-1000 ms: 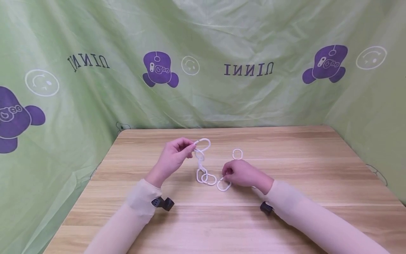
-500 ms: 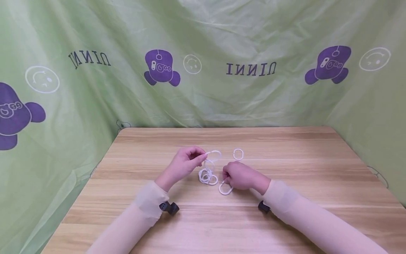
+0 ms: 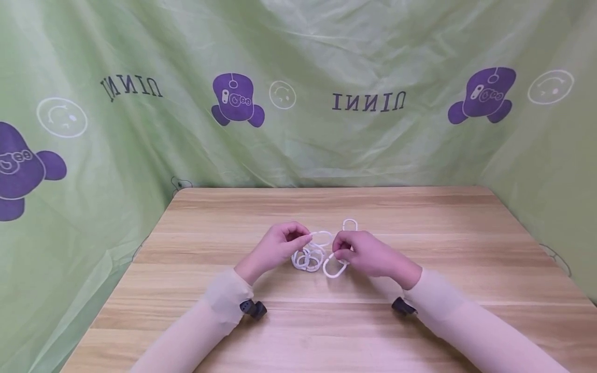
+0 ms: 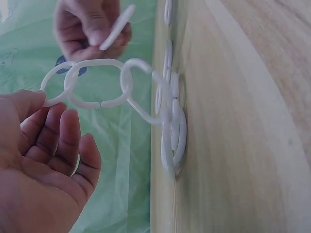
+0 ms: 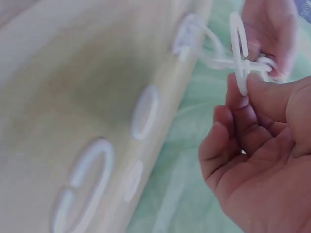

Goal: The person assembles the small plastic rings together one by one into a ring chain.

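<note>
My left hand (image 3: 280, 247) pinches the end link of a chain of white oval plastic links (image 4: 127, 80). Several links hang from it in the left wrist view, and the lower ones lie heaped on the table. Opposite, my right hand (image 3: 373, 254) holds a single white link (image 3: 332, 276) between thumb and index finger, raised off the table. That link has a small gap in its side and appears close to the chain's end in the right wrist view; whether they touch I cannot tell. Behind the right hand lies a loose link (image 3: 350, 220), partly hidden.
Other loose links (image 5: 109, 160) lie on the wooden table (image 3: 308, 331) in the right wrist view, mostly hidden by my right hand from above. A green curtain (image 3: 298, 150) with purple prints hangs around the table's back and sides. Small black cameras (image 3: 254, 309) sit at both wrists.
My left hand has moved right and nearer, lowering the chain so its lower links bunch on the table. My right hand has picked the link up off the table.
</note>
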`<state>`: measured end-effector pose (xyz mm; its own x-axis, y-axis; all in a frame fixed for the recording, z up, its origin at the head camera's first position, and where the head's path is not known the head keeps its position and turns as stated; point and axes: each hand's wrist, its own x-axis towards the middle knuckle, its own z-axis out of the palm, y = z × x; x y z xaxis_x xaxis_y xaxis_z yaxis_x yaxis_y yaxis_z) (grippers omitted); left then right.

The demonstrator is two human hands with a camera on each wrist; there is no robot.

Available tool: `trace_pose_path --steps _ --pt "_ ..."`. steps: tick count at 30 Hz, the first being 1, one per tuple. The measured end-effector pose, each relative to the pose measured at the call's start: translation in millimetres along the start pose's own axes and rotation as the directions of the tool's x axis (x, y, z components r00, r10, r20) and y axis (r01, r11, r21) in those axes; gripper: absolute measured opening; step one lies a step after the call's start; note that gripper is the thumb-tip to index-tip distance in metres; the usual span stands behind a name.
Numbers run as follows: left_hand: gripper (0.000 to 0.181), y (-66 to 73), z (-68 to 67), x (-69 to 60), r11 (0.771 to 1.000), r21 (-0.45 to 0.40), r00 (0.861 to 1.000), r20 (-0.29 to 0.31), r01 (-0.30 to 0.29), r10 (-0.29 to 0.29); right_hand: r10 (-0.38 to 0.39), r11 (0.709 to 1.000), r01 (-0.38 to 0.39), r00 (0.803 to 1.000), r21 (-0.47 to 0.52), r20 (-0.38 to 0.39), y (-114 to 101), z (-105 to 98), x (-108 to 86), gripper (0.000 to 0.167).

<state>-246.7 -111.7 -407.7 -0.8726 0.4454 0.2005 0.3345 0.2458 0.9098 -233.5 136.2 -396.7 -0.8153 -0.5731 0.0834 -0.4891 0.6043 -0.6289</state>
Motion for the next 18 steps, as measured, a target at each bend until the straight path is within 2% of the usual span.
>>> trace_pose_path --steps 9,13,18 --pt "0.012 1.2 2.7 0.8 0.996 0.088 1.0 0.013 -0.011 0.009 -0.052 0.997 0.054 0.998 0.054 -0.037 -12.7 -22.2 -11.0 0.004" --pt "0.01 2.0 4.5 -0.9 0.985 0.161 0.997 0.054 -0.061 0.052 -0.064 0.997 0.067 0.996 0.04 -0.062 -16.7 -24.9 -11.9 0.004" --pt "0.007 4.2 7.2 -2.5 0.955 0.253 0.986 0.109 -0.153 0.129 -0.08 0.997 0.081 0.992 0.012 -0.098 -17.7 -23.4 -10.4 0.003"
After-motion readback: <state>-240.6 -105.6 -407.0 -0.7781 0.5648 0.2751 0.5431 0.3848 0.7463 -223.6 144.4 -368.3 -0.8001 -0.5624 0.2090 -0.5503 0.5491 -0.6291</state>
